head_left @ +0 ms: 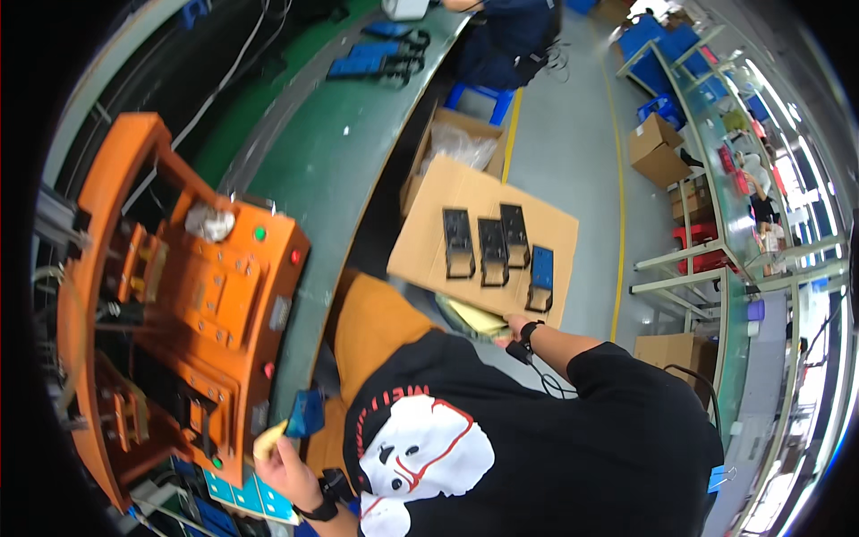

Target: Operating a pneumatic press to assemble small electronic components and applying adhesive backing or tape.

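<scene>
My left hand, with yellow covers on its fingertips, pinches a small glossy blue panel by one corner, beside the bench edge and the orange machine. At the near edge of a cardboard sheet is my right hand, next to pale yellow sheets. Its fingers are partly hidden, so whether they grip anything cannot be made out. On the cardboard lie several black frame-like parts with a looped end, and one with a blue face.
The green bench runs along the left, with several blue parts with black straps at its far end. A cardboard box with plastic wrap and a blue stool stand beyond. Another person sits there. Shelving benches line the right.
</scene>
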The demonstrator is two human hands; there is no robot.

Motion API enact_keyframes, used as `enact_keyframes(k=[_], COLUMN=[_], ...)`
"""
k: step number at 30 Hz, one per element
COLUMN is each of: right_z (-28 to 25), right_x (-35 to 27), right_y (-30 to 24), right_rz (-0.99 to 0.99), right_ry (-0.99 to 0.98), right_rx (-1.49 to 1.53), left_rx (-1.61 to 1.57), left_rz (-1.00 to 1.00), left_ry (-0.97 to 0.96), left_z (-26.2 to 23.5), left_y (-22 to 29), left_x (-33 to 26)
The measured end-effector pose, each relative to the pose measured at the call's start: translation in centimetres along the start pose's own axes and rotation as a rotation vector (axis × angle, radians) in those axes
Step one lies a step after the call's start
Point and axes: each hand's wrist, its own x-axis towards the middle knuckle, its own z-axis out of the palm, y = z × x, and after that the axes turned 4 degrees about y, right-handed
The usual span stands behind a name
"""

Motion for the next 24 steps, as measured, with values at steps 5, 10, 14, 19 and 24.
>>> enact_keyframes(k=[5,10,14,19,24], right_z=[5.0,21.8,31.4,39.2,39.3], right_x=[-9.5,-36.5,-46.0,-46.1,-48.6], right_y=[-11.7,-16.3,-12.6,-10.9,-13.2], right_rz=[-0.538,-1.618,-2.449,-2.714,-2.767], right_ry=[-0.027,-0.619,-0.923,-1.151,-1.248], right_rx=[-0.856,-0.923,-0.605,-0.855,-0.715], left_rx=[-0.106,0.112,0.218,0.247,-0.01], left_rz=[0.128,0.206,0.228,0.095,-0.102], left_ry=[0.003,0.026,0.033,0.111,0.314], left_z=[0.7,0.3,0.1,-1.4,-3.5], left_y=[-1.6,0.8,3.5,3.9,3.5], left_x=[0.7,0.3,0.2,-2.6,-1.9])
